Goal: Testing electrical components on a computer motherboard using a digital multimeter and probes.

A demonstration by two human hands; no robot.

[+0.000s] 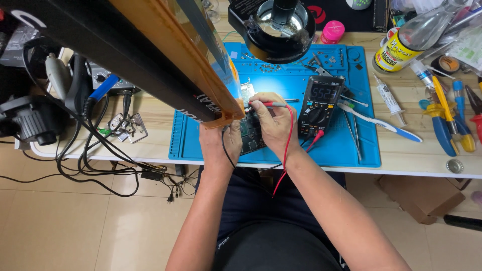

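Observation:
My right hand [273,123] grips a red test probe [275,105], its tip pointing left onto a green circuit board [251,135] that lies on a blue work mat [346,145]. My left hand [221,143] sits at the board's left edge and seems to hold a black probe lead; a black wire [227,150] runs over the wrist. A red lead [287,145] loops down past my right wrist. A black multimeter [321,105] with a lit display stands just right of my right hand.
A large black and orange panel [150,55] slants across the upper left, hiding part of the mat. A round magnifier lamp [273,27] hangs overhead. Tweezers, a toothbrush [379,123], syringes, pliers and bottles lie right. Soldering gear and cables crowd the left.

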